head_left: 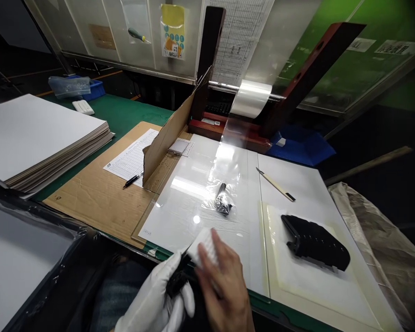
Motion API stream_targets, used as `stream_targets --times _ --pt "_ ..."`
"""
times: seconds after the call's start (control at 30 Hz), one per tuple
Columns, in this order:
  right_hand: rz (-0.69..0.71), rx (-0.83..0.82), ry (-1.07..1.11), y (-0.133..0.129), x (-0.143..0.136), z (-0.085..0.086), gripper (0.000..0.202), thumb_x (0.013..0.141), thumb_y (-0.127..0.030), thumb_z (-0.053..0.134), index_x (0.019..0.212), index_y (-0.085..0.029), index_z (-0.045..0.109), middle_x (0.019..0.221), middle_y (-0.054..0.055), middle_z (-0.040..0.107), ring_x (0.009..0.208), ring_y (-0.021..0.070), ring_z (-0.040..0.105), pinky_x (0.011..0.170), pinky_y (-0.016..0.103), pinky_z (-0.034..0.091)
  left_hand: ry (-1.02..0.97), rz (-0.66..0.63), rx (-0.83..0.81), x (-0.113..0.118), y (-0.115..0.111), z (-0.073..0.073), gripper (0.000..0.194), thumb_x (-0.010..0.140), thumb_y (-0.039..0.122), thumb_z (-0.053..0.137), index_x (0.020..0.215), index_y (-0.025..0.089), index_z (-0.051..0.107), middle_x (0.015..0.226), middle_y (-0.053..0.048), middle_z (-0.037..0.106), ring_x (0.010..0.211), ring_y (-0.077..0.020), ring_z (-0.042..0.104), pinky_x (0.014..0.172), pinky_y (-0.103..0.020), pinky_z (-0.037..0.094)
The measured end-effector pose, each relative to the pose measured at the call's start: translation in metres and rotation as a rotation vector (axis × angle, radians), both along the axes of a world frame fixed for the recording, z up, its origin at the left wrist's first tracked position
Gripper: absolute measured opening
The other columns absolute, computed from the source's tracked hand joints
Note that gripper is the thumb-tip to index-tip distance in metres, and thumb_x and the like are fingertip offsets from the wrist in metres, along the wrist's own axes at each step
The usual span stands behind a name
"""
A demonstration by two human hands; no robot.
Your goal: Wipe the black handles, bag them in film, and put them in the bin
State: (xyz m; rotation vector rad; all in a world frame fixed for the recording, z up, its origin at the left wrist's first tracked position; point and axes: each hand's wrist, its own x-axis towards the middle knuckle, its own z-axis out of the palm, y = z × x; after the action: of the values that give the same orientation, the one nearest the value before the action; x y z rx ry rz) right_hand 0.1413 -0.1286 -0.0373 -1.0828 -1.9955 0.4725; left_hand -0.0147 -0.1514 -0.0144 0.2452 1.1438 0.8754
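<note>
My left hand [155, 295], in a white glove, grips a small black part [175, 282] low at the table's front edge; much of that part is hidden by the fingers. Bare, my right hand [224, 286] pinches a folded white cloth [204, 249] and holds it against or close to the upper end of the black part. Beyond my hands, a small black piece [223, 200] lies inside a clear plastic film sleeve [228, 157] on the white work surface. At the right, a larger curved black part [316, 242] rests on a pale sheet.
A film roll [252, 99] hangs on a bar between dark red uprights [307, 76]. An upright cardboard piece [169, 138] stands left of the sleeve. Nearby lie a thin knife-like tool [276, 184], a pen [133, 180], a printed sheet [131, 157] and a stack of white boards [41, 138].
</note>
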Motion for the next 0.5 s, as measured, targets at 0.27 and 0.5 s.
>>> stream_targets --times 0.27,0.5 --pt "0.069 0.104 -0.237 0.01 0.016 0.004 0.053 0.092 -0.006 0.053 0.141 -0.025 0.055 0.152 0.012 0.047 0.121 0.029 0.051 0.085 0.046 0.057 -0.113 -0.069 0.04 0.01 -0.003 -0.012 0.043 0.087 0.061 0.06 0.093 0.019 0.069 0.025 0.01 0.028 0.021 -0.0094 0.021 0.026 -0.022 0.02" --pt "0.066 0.022 -0.224 0.012 0.016 0.007 0.051 0.093 -0.01 0.055 0.142 -0.026 0.054 0.151 0.01 0.049 0.118 0.028 0.051 0.083 0.045 0.059 -0.208 -0.062 0.031 0.006 -0.003 -0.006 0.046 0.091 0.06 0.056 0.094 0.015 0.066 0.027 0.009 0.034 0.022 -0.0072 0.017 0.028 -0.018 0.021"
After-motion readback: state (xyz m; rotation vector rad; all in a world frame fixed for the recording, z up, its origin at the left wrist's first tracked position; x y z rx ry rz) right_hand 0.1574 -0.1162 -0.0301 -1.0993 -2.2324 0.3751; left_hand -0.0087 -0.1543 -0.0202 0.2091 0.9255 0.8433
